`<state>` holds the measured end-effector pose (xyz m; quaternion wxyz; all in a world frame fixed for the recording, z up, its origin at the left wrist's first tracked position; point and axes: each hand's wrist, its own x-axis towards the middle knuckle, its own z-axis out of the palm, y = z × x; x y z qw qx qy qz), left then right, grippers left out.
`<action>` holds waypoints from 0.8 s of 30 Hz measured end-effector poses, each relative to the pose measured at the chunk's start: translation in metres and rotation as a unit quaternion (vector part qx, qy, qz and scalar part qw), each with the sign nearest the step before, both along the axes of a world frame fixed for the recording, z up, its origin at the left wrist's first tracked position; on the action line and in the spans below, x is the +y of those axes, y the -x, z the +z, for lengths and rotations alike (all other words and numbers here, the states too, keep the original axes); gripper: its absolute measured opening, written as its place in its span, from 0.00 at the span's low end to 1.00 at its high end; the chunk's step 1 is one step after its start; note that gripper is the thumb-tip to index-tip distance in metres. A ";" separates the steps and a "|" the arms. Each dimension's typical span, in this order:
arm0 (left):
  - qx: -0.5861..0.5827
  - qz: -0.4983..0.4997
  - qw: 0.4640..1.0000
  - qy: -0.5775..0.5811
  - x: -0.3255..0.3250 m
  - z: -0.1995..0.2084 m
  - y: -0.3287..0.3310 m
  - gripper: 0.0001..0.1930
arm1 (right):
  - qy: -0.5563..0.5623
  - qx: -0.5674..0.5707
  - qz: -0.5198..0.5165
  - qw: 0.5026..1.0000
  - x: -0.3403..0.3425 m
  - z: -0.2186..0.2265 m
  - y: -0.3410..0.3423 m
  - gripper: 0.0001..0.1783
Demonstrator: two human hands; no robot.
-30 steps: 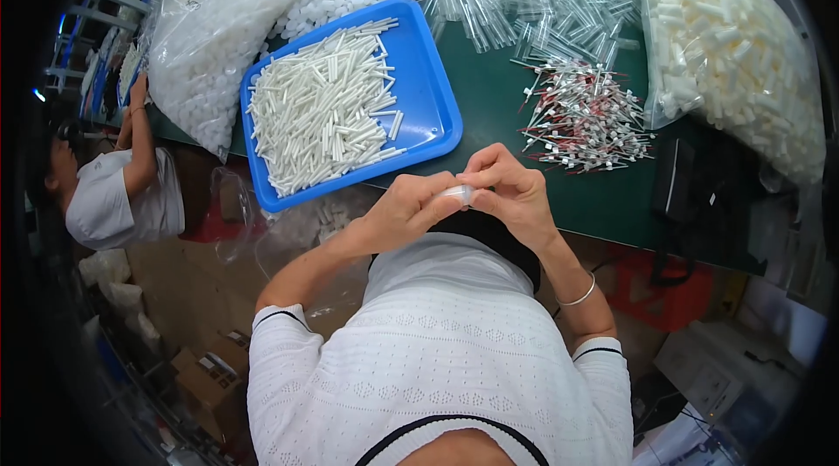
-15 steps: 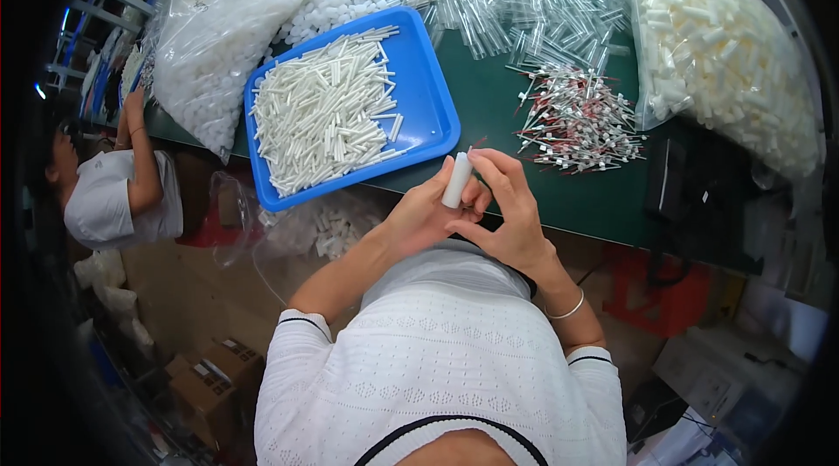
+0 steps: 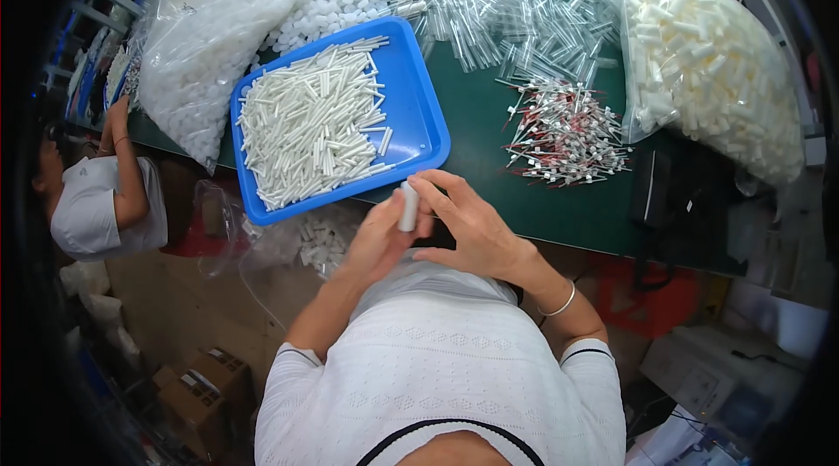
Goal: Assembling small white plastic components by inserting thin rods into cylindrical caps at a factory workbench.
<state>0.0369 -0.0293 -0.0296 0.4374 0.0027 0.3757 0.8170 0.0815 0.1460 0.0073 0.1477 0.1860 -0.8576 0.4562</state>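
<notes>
My left hand [image 3: 377, 239] and my right hand [image 3: 468, 223] meet at the near edge of a dark green table [image 3: 489, 125]. Between their fingertips stands a short white plastic tube [image 3: 408, 206], held upright; the left thumb and fingers pinch it while the right fingers touch its top. Just beyond the hands lies a blue tray [image 3: 419, 107] heaped with several thin white tubes [image 3: 310, 125]. To the right of the tray a pile of clear tubes with red and white parts [image 3: 564, 134] rests on the table.
Clear bags of white plastic parts stand at the back left [image 3: 205, 38] and far right [image 3: 708, 64]; loose clear tubes [image 3: 507, 3] lie between. Another person in white [image 3: 96, 195] works at the left. Cardboard boxes [image 3: 197, 392] and a bag of small parts [image 3: 319, 234] sit below the table.
The white tube was horizontal between both hands a second ago; now it is upright, and the hands have drifted slightly toward the tray's near corner.
</notes>
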 end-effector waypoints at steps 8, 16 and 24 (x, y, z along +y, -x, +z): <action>0.379 -0.174 0.650 0.635 -0.175 0.007 0.008 0.24 | -0.323 0.049 -0.153 0.933 0.126 -0.025 0.072 0.16; 0.357 -0.252 0.835 0.335 -0.111 0.078 0.095 0.07 | -0.272 0.007 -0.087 0.958 0.125 -0.026 0.080 0.06; 0.723 0.110 0.499 0.466 0.029 0.023 0.312 0.08 | 0.089 -0.015 -0.235 0.968 0.085 -0.008 0.067 0.09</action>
